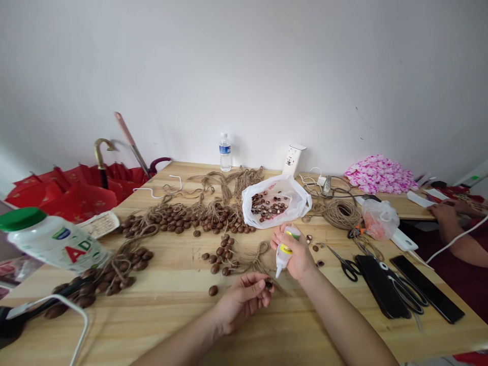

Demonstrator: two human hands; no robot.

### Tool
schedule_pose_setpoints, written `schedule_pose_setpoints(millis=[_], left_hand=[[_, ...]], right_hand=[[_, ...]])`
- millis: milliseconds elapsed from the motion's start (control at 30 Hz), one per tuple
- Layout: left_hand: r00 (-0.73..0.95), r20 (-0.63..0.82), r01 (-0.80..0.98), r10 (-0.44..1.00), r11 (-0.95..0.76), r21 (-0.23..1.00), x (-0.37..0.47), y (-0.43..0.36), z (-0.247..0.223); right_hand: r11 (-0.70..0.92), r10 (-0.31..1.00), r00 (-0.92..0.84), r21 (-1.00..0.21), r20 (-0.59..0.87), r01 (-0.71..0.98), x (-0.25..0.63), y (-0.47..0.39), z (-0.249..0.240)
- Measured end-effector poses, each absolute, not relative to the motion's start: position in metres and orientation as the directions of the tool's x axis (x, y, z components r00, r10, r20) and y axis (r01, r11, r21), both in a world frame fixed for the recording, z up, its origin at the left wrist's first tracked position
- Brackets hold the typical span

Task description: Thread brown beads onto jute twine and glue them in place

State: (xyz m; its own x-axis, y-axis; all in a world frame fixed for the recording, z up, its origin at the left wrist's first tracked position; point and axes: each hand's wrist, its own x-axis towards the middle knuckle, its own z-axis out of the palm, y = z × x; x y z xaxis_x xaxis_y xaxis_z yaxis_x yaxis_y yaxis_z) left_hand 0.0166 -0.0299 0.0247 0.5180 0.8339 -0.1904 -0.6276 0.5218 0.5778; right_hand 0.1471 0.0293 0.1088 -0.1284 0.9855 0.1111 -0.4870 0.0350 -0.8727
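Observation:
My left hand (246,300) pinches a dark brown nut shell (269,283) between thumb and fingers, its hollow side showing. In my right hand (299,254) is a small white glue bottle (284,251) with a yellow-green label. Its nozzle points down, just to the right of the shell and apart from it. Behind my hands lies a bundle of twine cords (258,260) joined to a cluster of brown nuts (223,249). One loose nut (213,290) sits left of my left hand. Beyond, an open white plastic bag (274,203) holds many shell pieces.
More corded nuts (175,218) spread across the table's left and middle. A white bottle with a green cap (53,239) stands at left. A twine coil (342,213), scissors (348,267) and a black phone (381,287) lie at right. Another person's hand (444,211) rests at far right.

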Motion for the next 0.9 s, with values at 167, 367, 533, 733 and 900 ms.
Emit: schedule_pose_setpoints(millis=[167, 367, 533, 733, 900], left_hand=[[0.520, -0.196, -0.626, 0.831, 0.527, 0.575, 0.018, -0.031, 0.025], [0.548, -0.191, -0.618, 0.814, 0.548, 0.563, 0.020, -0.032, 0.021], [0.553, -0.186, -0.627, 0.812, 0.553, 0.548, 0.020, -0.033, 0.020], [0.552, -0.177, -0.632, 0.815, 0.548, 0.547, 0.019, -0.034, 0.019], [0.554, -0.172, -0.634, 0.814, 0.547, 0.548, 0.019, -0.032, 0.018]], right_hand=[[0.072, 0.980, -0.118, -0.839, 0.159, -0.539, 0.145, 0.027, 0.112], [0.060, 0.979, -0.118, -0.795, 0.164, -0.604, 0.139, 0.029, 0.104], [0.103, 0.981, -0.078, -0.826, 0.175, -0.555, 0.138, 0.030, 0.097], [0.105, 0.988, -0.041, -0.839, 0.150, -0.534, 0.136, 0.029, 0.100], [0.139, 0.987, 0.004, -0.842, 0.161, -0.522, 0.137, 0.030, 0.098]])
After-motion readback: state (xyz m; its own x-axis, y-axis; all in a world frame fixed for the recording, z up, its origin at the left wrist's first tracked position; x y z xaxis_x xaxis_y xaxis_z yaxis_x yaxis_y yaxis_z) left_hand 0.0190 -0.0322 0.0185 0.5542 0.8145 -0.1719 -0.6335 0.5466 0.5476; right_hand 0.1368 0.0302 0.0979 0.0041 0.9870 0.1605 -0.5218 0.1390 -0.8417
